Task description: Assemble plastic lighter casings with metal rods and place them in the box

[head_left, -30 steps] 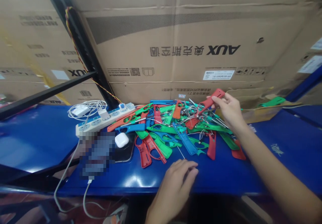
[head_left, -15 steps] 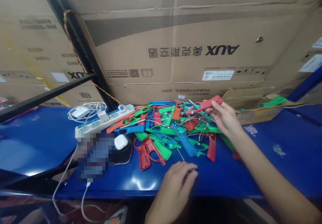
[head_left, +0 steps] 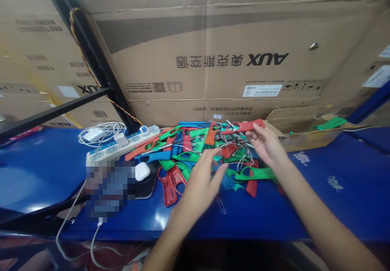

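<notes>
A heap of red, green and blue plastic handle parts (head_left: pixel 189 157) tangled with thin metal wire springs lies on the blue bench top (head_left: pixel 319 198). My right hand (head_left: pixel 265 144) is closed on one red plastic handle (head_left: pixel 243 126), held roughly level above the back of the heap. My left hand (head_left: pixel 202 179) is raised over the front of the heap, its fingers stretched out and apart, holding nothing. It hovers above blue and green pieces.
A white power strip (head_left: pixel 122 147) with plugged chargers and coiled cable sits at the left, beside a white earbud case (head_left: pixel 142 171) and a dark phone (head_left: pixel 149 185). Large cardboard boxes (head_left: pixel 231 51) wall the back. A torn cardboard tray (head_left: pixel 317 135) holds a green part at right.
My left hand lifted off the bench edge and moved forward over the heap, fingers spreading. My right hand turned the red handle from tilted to about level and lowered it slightly.
</notes>
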The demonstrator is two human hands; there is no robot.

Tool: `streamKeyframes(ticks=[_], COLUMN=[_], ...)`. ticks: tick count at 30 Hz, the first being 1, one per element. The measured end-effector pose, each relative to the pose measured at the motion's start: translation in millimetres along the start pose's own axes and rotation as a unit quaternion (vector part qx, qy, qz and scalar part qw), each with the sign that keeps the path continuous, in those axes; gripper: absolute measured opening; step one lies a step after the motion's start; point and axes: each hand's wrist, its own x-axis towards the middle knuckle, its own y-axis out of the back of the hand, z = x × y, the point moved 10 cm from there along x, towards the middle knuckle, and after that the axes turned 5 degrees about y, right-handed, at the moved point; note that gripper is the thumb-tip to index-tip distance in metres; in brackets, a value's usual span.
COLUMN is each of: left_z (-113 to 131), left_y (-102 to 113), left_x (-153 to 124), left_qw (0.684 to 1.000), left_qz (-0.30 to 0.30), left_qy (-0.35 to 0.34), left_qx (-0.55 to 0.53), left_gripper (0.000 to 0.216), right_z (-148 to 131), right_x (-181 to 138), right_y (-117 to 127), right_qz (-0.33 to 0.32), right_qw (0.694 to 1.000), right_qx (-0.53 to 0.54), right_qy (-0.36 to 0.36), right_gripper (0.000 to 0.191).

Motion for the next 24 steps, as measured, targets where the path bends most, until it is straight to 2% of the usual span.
streamKeyframes(ticks=[3, 7, 11, 14, 16, 18, 22, 24], left_z=[-6, -4, 11, 12, 4, -10, -34, -38], left_y=[-5, -4, 4, 0, -1, 2, 17, 24], left_x=[47, 96, 126, 138, 143, 143, 133, 124], left_qw=[1.0, 1.0, 0.999, 0.998, 0.997, 0.995, 0.994, 0.995], left_qz=[-0.019, -0.02, 0.015, 0.017, 0.022, 0.033, 0.057, 0.07], left_qy=[0.0, -0.012, -0.033, -0.036, -0.028, -0.011, 0.015, 0.009], left_qx=[0.021, 0.018, -0.006, -0.044, -0.071, -0.09, -0.091, -0.074], left_gripper=[0.031, 0.035, 0.051, 0.062, 0.061, 0.059, 0.055, 0.043], right_z=[-16, -54, -103, -120, -120, -113, -75, -54], right_x=[9, 25, 31, 31, 31, 32, 29, 25], right_y=[-16, -43, -76, -94, -92, -79, -36, -23], right_qz=[-0.019, -0.038, -0.061, -0.082, -0.071, -0.041, 0.022, 0.024], right_qw=[1.0, 0.997, 0.986, 0.978, 0.977, 0.978, 0.991, 0.994], right_qx=[-0.009, -0.017, -0.032, -0.032, -0.047, -0.066, -0.02, -0.007], right_qy=[0.015, 0.058, 0.152, 0.188, 0.195, 0.192, 0.132, 0.105], right_gripper=[0.032, 0.027, 0.017, 0.016, 0.02, 0.023, 0.028, 0.03])
